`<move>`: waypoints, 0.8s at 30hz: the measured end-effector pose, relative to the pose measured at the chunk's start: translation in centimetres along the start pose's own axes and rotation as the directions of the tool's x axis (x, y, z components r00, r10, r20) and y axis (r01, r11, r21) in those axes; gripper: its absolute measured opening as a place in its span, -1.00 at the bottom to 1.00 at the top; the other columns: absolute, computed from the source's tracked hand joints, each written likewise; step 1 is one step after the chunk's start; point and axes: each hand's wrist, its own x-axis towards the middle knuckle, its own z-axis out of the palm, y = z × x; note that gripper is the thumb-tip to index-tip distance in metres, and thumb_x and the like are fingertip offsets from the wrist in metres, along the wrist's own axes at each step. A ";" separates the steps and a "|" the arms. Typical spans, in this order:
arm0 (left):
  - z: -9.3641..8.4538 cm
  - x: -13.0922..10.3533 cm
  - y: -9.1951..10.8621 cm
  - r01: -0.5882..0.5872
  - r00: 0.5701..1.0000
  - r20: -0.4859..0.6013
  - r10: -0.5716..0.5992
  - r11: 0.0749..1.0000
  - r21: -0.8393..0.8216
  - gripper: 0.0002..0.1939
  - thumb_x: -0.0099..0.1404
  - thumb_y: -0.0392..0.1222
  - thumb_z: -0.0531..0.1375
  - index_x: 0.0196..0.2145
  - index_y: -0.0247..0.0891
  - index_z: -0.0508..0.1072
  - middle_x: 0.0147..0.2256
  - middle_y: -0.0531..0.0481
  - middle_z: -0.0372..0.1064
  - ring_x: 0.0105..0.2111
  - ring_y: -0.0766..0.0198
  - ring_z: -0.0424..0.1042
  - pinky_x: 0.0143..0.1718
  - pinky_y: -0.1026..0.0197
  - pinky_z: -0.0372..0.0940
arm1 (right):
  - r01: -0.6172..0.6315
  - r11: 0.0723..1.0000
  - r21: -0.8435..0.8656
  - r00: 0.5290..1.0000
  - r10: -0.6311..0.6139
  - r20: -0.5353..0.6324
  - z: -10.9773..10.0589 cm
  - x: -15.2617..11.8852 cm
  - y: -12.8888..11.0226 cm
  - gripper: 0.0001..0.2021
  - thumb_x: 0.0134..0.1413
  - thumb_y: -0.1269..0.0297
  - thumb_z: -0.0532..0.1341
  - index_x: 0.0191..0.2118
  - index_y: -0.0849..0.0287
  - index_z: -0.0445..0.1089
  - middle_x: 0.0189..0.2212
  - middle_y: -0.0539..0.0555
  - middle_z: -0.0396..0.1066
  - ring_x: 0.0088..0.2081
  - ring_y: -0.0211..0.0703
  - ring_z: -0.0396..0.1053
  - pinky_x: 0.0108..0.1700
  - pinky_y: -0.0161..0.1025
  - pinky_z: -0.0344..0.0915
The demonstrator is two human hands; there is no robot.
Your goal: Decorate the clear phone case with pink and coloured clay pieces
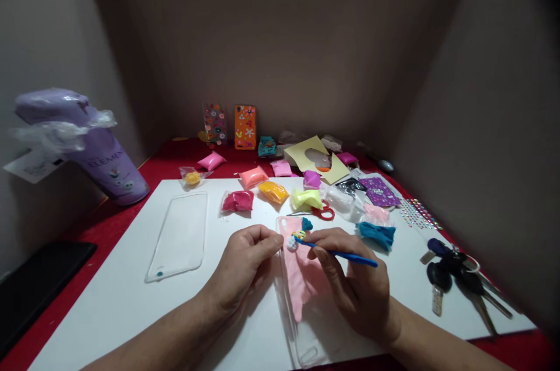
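Note:
My left hand (249, 263) pinches the left edge of a clear phone case (286, 312). Pink clay (298, 289) is spread over the upper part of the case, with a ragged lower edge. Near its top sit a teal clay piece (307, 223), a yellow striped piece (298, 235) and a pale blue-white lump (292, 243). Between the fingers of my right hand (356, 283) is a blue modelling tool (350, 255), its tip at the small clay pieces. My right hand hides part of the case's right side.
A second clear phone case (178, 237) lies on the white board (118, 289). Several clay packets, such as a crimson one (238, 200), and red-handled scissors (324, 212) lie behind my hands. Keys (459, 277) are at right, a purple tumbler (109, 155) at left. Decorated cases (245, 127) stand behind.

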 end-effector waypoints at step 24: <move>0.0 -0.1 0.2 0.010 1.000 0.018 -0.011 0.999 0.037 -0.78 0.14 -0.13 0.20 -0.54 -0.29 0.30 -0.76 0.20 0.02 -0.76 0.52 -0.10 -0.74 0.37 -0.26 | 0.008 1.000 -0.026 1.000 -0.008 0.005 0.1 -0.1 0.1 -0.77 0.13 0.59 0.06 -0.15 0.16 0.25 -0.33 0.10 0.39 -0.23 -0.12 0.41 -0.26 -0.15 0.40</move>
